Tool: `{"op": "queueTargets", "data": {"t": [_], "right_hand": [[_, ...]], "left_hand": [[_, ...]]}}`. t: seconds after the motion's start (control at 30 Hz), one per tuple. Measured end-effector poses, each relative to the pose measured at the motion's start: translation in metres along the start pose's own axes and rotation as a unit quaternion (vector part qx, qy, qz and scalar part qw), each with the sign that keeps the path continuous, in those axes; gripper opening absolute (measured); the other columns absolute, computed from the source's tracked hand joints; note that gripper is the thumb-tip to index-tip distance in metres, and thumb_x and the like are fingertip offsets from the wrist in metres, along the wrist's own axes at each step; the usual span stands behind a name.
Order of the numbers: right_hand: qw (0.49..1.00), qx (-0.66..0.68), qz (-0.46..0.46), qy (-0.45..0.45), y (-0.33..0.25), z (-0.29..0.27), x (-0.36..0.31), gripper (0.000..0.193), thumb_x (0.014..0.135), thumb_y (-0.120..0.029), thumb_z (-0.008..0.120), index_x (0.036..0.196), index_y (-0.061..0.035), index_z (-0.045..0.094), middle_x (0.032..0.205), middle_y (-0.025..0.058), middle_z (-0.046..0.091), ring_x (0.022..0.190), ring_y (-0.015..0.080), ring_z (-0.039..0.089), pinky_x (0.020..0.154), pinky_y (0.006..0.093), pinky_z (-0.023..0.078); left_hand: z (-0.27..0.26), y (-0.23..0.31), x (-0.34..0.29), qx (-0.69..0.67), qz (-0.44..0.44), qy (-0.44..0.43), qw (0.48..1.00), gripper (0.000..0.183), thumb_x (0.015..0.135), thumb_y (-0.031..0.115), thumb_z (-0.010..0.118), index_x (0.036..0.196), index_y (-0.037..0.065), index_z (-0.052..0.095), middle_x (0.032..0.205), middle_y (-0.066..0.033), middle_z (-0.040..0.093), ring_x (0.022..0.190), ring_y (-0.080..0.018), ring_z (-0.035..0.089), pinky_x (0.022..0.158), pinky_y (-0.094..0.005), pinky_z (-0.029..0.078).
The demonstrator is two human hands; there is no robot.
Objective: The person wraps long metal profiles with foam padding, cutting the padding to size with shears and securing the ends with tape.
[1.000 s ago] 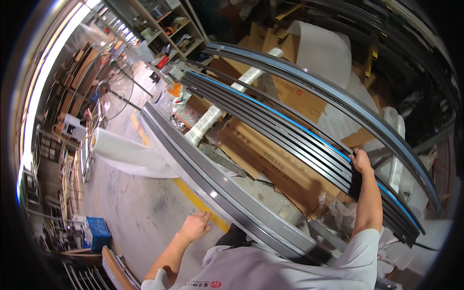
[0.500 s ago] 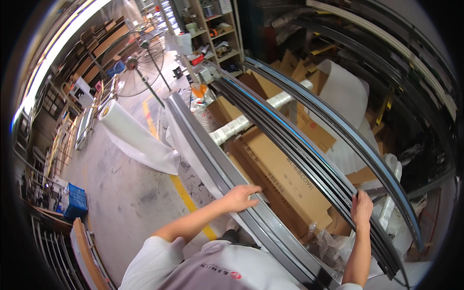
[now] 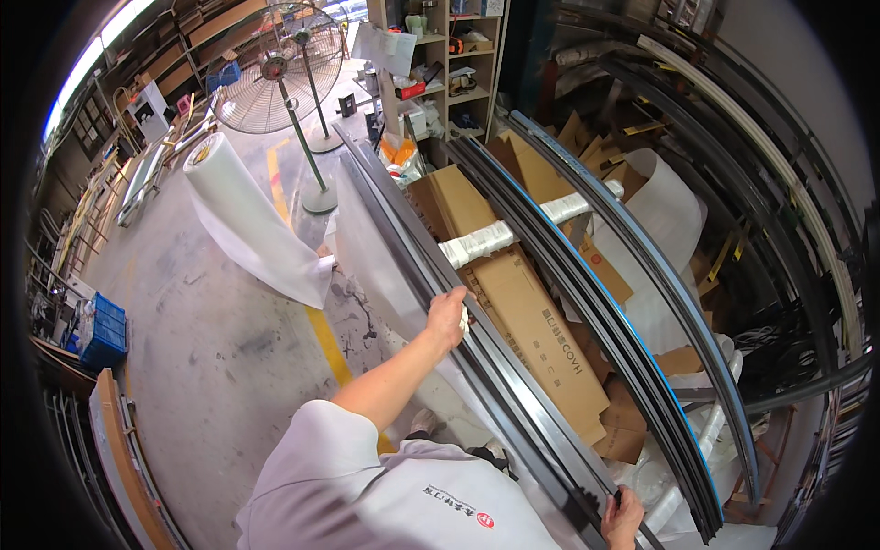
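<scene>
A set of long dark grey metal profiles (image 3: pixel 500 403) runs slantwise from the far middle to the near right, directly in front of my body. My left hand (image 3: pixel 447 316) is closed round the edge of one of them, about midway along, with a small whitish piece at its fingers. Lower right, near the close end, my right hand (image 3: pixel 623 521) grips the same set of profiles, its fingers partly cut off by the picture's lower edge. White wrapping sheet (image 3: pixel 376 266) hangs along their left side. To the right lie black profiles with a blue strip (image 3: pixel 587 261).
A wrapped crossbar (image 3: pixel 486 243) supports the profiles, with cardboard boxes (image 3: pixel 541 339) below. Farther right are a blue-grey profile (image 3: pixel 678 302) and dark curved-looking lengths (image 3: pixel 788 202). A white roll (image 3: pixel 247 220), a standing fan (image 3: pixel 275 69) and shelves (image 3: pixel 467 73) stand beyond.
My right hand has left the black profiles and come left and nearer, onto the grey ones. Farther along the grey profiles is my left hand now. The whole view has shifted.
</scene>
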State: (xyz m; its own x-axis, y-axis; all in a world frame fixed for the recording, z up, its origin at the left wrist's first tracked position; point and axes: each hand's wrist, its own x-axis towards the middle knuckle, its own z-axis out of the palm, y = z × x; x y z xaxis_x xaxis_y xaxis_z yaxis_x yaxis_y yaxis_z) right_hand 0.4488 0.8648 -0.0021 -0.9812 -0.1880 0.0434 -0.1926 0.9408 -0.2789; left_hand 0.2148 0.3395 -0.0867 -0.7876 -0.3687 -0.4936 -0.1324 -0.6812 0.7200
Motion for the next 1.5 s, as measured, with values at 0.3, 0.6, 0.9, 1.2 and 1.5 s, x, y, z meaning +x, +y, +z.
{"op": "queueTargets", "data": {"t": [0.3,0.6,0.9,1.2,1.5], "right_hand": [[0.998,-0.055,0.001,0.010,0.040,0.043,-0.072,0.042,0.095,-0.021,0.072,0.133,-0.0051,0.063,0.096,0.0297,0.069,0.085,0.0492,0.066,0.075,0.0556,0.054],[0.998,-0.019,0.058,0.017,0.026,0.036,-0.059,0.021,0.088,-0.013,0.071,0.104,-0.0037,0.062,0.088,0.0196,0.065,0.084,0.0429,0.064,0.073,0.0506,0.051],[0.989,0.036,-0.041,0.141,-0.071,0.050,0.046,0.021,0.089,-0.023,0.070,0.093,-0.0079,0.055,0.088,0.0103,0.062,0.089,0.0324,0.065,0.077,0.0447,0.053],[0.982,0.147,-0.107,0.046,-0.188,0.066,0.097,0.014,0.091,-0.014,0.062,0.091,-0.0013,0.057,0.090,0.0167,0.065,0.086,0.0385,0.068,0.073,0.0495,0.055],[0.988,0.154,0.016,0.015,-0.122,0.056,0.007,0.026,0.096,-0.029,0.067,0.102,-0.0058,0.058,0.096,0.0168,0.069,0.094,0.0409,0.068,0.080,0.0519,0.054]], "left_hand": [[-0.043,-0.024,-0.014,0.028,-0.139,-0.016,0.990,0.021,0.096,0.023,0.063,0.091,0.002,0.064,0.072,-0.0096,0.058,0.057,-0.0230,0.057,0.046,-0.0371,0.048],[-0.025,-0.031,0.000,0.152,-0.169,-0.099,0.969,0.022,0.096,0.024,0.067,0.102,0.004,0.063,0.082,-0.0134,0.067,0.066,-0.0282,0.066,0.056,-0.0412,0.056],[-0.070,0.081,0.035,0.527,0.386,-0.010,0.757,0.052,0.100,0.030,0.058,0.139,-0.005,0.059,0.132,-0.0247,0.066,0.118,-0.0340,0.066,0.102,-0.0443,0.053],[-0.040,0.050,-0.062,0.568,0.315,-0.308,0.695,0.053,0.101,0.029,0.056,0.140,-0.006,0.057,0.136,-0.0267,0.062,0.123,-0.0347,0.062,0.108,-0.0462,0.048],[-0.058,0.050,-0.060,0.591,0.275,-0.465,0.599,0.053,0.102,0.028,0.054,0.141,-0.008,0.054,0.140,-0.0288,0.058,0.129,-0.0355,0.059,0.113,-0.0482,0.043]]}}
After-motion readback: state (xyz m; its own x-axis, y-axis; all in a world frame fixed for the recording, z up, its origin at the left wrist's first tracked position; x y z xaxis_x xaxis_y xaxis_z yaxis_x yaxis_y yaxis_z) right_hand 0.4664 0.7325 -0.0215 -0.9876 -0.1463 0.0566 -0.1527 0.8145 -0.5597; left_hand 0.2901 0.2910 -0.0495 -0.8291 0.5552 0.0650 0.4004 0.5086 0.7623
